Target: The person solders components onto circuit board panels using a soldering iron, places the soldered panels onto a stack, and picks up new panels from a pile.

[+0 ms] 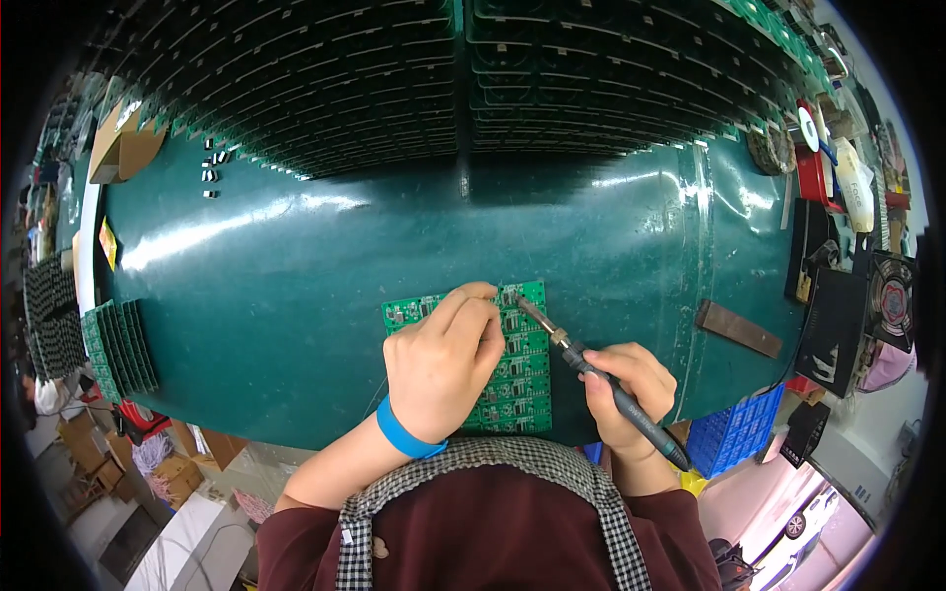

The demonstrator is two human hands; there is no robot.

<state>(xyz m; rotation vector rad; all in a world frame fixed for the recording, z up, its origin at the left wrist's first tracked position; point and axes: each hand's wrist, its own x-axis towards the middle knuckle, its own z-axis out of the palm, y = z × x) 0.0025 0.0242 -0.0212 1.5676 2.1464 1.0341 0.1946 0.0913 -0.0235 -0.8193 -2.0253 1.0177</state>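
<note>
The circuit board lies on the surface beneath the nearer left hand, whose grip I cannot tell, while right of the board the right hand's closed grip slants a soldering iron leftward toward the board's far edge.

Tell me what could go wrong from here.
The soldering iron in the right hand has its tip close to the fingers of the left hand; if hot, it could burn them. That tip is also near crowded small parts on the circuit board, so a slip might damage one. No clamp shows, so the board may shift.
</note>
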